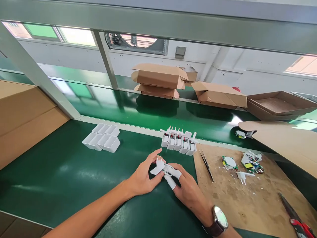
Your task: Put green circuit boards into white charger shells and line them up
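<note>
Green matting covers the counter [61,178], with a glossy belt and folded cardboard boxes [158,79] beyond it. Well to the left of the hands, and farther out, sits a cluster of empty white shells [101,138], open side up.

The left hand [141,180] is curled, its thumb and fingertips pinching the plug piece [159,167]. The right hand [188,191], wearing white finger cots [170,181] and a watch [220,220], closes on the same piece from the other side. The piece is held between both hands, low over the counter.

The grip is fingertips only on a small, smooth part, so I judge it could slip out. Uneven squeezing might bend the prongs or seat them crooked. The row of filled housings [178,140] stands just beyond the hands and looks easy to knock over. To the right of the hands, on a cardboard mat [247,205], lie tweezers [206,161] near the right hand, then circuit boards [229,162]. Red-handled cutters [297,222] lie well apart.

The plug piece is glossy white plastic, a flat angled plate with two thin prongs standing up. Its underside is hidden by the fingers.
</note>
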`<move>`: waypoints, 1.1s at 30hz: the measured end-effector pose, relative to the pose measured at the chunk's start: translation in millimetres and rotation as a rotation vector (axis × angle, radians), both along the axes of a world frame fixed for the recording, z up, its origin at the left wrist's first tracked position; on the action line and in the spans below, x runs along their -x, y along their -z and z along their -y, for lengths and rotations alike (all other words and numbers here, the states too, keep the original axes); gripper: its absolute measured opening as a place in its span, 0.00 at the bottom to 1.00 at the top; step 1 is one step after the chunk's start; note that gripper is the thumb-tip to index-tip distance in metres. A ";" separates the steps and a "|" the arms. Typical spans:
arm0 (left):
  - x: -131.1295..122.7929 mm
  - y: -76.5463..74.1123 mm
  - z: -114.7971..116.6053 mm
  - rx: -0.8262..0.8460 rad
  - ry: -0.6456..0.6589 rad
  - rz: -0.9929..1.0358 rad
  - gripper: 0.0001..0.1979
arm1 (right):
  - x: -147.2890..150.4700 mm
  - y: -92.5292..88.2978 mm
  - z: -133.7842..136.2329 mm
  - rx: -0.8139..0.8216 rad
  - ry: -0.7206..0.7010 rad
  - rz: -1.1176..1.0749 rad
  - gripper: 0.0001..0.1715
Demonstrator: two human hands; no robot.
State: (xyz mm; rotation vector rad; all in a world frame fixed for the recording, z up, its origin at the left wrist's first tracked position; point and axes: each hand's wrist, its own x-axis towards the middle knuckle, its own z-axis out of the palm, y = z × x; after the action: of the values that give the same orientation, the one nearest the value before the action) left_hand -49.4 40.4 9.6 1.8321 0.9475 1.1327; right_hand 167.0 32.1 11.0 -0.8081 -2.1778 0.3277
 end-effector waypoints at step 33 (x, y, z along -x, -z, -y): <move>-6.4 -2.9 2.5 -0.533 -0.073 -0.159 0.35 | 15.3 -19.1 7.2 1.265 -0.125 -0.953 0.26</move>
State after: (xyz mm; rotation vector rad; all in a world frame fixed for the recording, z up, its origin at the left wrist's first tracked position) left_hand -43.0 37.9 12.5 2.3566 0.8581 1.3975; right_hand 151.7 24.8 30.1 -0.8392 -0.9361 1.8149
